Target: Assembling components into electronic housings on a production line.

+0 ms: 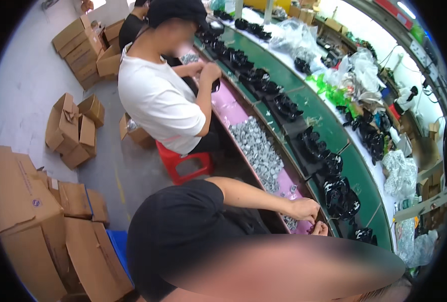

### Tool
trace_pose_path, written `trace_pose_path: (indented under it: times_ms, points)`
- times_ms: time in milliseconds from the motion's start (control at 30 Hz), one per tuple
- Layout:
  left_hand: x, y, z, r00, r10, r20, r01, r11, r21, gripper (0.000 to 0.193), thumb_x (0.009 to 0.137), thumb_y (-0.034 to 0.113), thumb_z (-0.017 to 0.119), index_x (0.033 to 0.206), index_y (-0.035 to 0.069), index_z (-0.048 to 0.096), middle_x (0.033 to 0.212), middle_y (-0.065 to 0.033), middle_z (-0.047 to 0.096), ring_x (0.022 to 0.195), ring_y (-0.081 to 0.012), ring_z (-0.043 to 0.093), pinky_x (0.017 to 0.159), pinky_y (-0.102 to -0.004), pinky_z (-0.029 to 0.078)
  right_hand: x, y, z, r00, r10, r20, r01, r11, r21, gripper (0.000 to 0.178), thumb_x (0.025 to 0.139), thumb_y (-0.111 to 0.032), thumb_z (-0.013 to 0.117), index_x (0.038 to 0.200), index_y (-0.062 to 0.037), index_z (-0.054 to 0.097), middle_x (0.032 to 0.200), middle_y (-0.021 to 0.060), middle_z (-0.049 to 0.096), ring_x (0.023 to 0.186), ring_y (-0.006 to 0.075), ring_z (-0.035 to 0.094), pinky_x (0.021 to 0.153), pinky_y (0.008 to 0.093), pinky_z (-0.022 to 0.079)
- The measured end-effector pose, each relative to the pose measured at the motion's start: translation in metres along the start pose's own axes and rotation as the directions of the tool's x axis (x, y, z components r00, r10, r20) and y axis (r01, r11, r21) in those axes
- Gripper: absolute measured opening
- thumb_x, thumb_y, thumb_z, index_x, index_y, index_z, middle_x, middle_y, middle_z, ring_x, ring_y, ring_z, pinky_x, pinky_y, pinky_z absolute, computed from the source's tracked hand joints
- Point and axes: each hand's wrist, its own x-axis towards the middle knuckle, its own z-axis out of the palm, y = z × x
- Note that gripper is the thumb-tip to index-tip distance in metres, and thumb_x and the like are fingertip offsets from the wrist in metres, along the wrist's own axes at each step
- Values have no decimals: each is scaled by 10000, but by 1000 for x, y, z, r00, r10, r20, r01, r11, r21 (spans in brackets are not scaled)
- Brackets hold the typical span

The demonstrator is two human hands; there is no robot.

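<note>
My left hand (305, 210) reaches over the near edge of the work line, its fingers pinched downward. Close below it, my right hand (321, 229) is curled, mostly hidden by the blurred area. A small dark reddish thing shows between the two hands, too small to name. Both hands are above a pink-lined trough (291, 181), beside a heap of small grey fittings (256, 148). Just beyond my hands, glossy black bundles (340, 196) sit along the dark strip of the green work line (367, 201).
A co-worker in a white shirt (155, 98) sits on a red stool (183, 163) to the left, hands over the same trough. Cardboard boxes (27, 201) stand along the left. Clear plastic bags (296, 38) and black pieces lie on the far white strip (379, 171).
</note>
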Motion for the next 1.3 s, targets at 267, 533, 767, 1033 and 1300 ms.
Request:
trace_pose_path:
  times_ms: [267, 533, 767, 1033, 1300]
  points:
    - [0, 9, 2, 993, 113, -26, -107, 980, 170, 254, 819, 257, 811, 867, 22, 726, 919, -155, 657, 889, -380, 687, 740, -503, 546, -7, -27, 18, 998, 55, -38, -53, 998, 46, 102, 1059, -94, 629, 1049, -5, 579, 770, 12, 601, 622, 50, 525, 538, 207, 396]
    - [4, -5, 20, 1000, -20, 14, 20, 1000, -14, 235, 906, 213, 736, 979, -5, 689, 927, -196, 677, 893, -394, 692, 779, -468, 553, -5, -20, 24, 994, -55, -92, 54, 998, -12, 99, 1055, -73, 628, 1032, 11, 580, 844, 9, 613, 748, 56, 543, 647, 218, 430]
    - [4, -29, 27, 757, -518, 399, 594, 291, -750, 326, 1045, 269, 646, 928, -33, 685, 762, -81, 659, 643, -161, 651, 491, -316, 546, -31, -39, 28, 995, -86, -46, 77, 984, -163, 146, 1050, -72, 623, 1163, 20, 610, 970, 54, 641, 837, 113, 584, 755, 260, 496]
    - [-2, -46, 10, 752, -657, 60, 540, 561, -627, 202, 965, 184, 712, 992, -16, 730, 862, -92, 758, 700, -155, 710, 585, -322, 572, -23, -18, 31, 983, -81, -166, 44, 975, -216, 261, 996, -88, 709, 1223, 25, 645, 1111, 77, 695, 1017, 155, 651, 920, 299, 532]
    - [-16, -48, -30, 715, -645, 270, 631, 430, -645, 248, 1046, 200, 670, 1182, -5, 703, 1022, -73, 783, 724, -68, 634, 597, -224, 513, -12, -64, 45, 972, -220, 80, 190, 544, -817, 203, 858, -159, 781, 1013, -30, 760, 953, 135, 716, 935, 328, 680, 849, 422, 545]
